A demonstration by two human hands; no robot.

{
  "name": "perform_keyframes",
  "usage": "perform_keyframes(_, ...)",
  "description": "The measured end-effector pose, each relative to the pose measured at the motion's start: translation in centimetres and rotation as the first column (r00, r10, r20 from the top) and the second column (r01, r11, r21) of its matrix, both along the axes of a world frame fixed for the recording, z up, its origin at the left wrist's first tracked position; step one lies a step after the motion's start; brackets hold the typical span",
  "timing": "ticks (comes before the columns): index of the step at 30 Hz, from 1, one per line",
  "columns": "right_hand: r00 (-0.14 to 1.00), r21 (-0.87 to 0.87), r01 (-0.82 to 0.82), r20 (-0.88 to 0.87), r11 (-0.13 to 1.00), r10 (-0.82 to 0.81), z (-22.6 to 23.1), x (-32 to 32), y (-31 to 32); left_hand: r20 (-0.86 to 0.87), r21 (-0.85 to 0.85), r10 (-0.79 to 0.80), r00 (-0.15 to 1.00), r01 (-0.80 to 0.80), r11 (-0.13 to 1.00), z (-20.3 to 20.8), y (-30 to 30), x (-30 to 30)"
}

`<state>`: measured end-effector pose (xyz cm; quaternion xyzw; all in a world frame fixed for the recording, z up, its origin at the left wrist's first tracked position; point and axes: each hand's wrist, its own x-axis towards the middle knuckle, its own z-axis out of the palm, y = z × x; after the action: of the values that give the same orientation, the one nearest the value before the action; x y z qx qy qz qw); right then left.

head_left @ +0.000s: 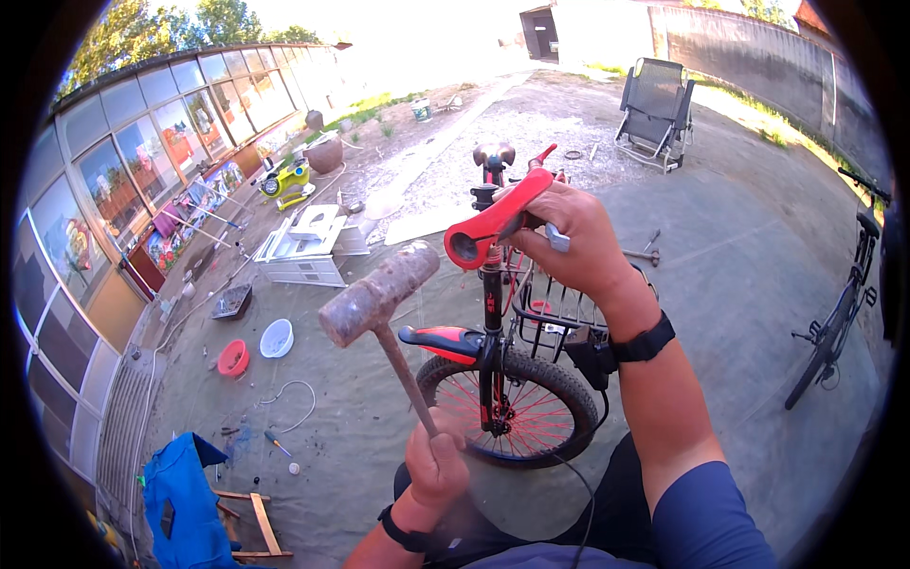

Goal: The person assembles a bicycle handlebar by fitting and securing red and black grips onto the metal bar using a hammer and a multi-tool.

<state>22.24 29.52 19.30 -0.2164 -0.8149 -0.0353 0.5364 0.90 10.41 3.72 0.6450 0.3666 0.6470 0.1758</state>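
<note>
My left hand (436,462) is closed round the thin handle of a heavy hammer (379,294). Its worn, rusty cylindrical head is raised left of the bicycle's front end. My right hand (578,232) grips a red bicycle part with a round ring end (498,220), held up over the steerer of the bicycle (492,303). A small grey piece (557,239) shows by the right fingers; its kind cannot be made out. Below both hands stand the bicycle's black-and-red mudguard (445,342) and its front wheel (512,408) with red spokes.
A wire basket (550,313) is beside the bicycle's front. To the left lie a white basin (277,339), a red basin (233,358) and a screwdriver (277,442). A hammer (645,255) rests on the ground at right. Farther off are a folding chair (654,109) and another bicycle (839,294).
</note>
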Motion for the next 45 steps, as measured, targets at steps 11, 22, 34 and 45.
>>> perform_keyframes(11,1.000,-0.013,-0.002,0.000,1.000,0.002,0.0,-0.1,-0.1,-0.043,-0.056,-0.004,0.999,0.002,0.998,0.4,-0.1,0.4)
perform_keyframes(22,1.000,-0.001,0.014,0.000,1.000,-0.014,-0.2,-0.2,0.3,-0.004,-0.075,-0.032,0.999,0.032,0.997,1.1,-0.2,0.1)
perform_keyframes(34,1.000,-0.021,-0.008,-0.014,1.000,0.008,-0.5,-0.1,0.6,-0.079,-0.133,0.016,0.997,-0.026,0.991,2.8,-0.1,-0.1)
perform_keyframes(45,0.999,0.002,0.048,0.020,0.999,-0.048,0.1,0.0,0.0,0.051,-0.047,-0.068,0.996,0.070,0.996,1.6,0.1,-0.6)
